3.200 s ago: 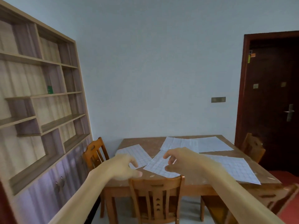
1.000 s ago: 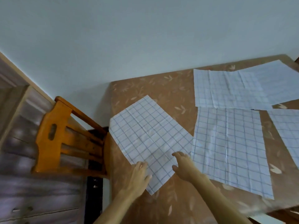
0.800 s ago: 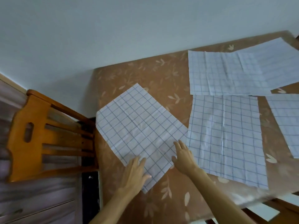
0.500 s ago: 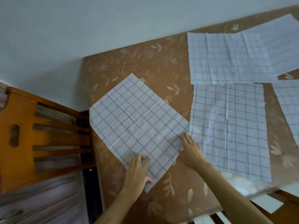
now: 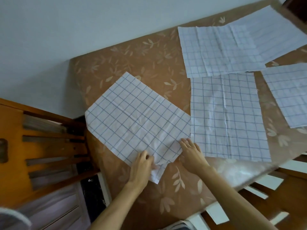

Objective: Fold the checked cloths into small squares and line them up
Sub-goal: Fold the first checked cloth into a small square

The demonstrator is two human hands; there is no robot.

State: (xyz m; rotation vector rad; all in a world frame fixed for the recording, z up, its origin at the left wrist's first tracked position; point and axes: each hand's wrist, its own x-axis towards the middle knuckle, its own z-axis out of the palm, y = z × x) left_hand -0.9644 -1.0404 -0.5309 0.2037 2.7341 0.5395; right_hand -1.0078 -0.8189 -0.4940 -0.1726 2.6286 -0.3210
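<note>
Head: hands [image 5: 141, 165] [image 5: 192, 155] on checked cloth [image 5: 132, 117], right flat

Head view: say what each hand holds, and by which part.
The left hand pinches the tilted cloth near its nearest corner. The right hand holds nothing and only presses flat on that cloth's near edge.

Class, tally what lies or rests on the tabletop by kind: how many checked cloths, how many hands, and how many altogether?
Checked cloths: 5 (tilted cloth, middle cloth, far cloth, far right cloth, right cloth)
Hands: 2 (left hand, right hand)
Total: 7
</note>
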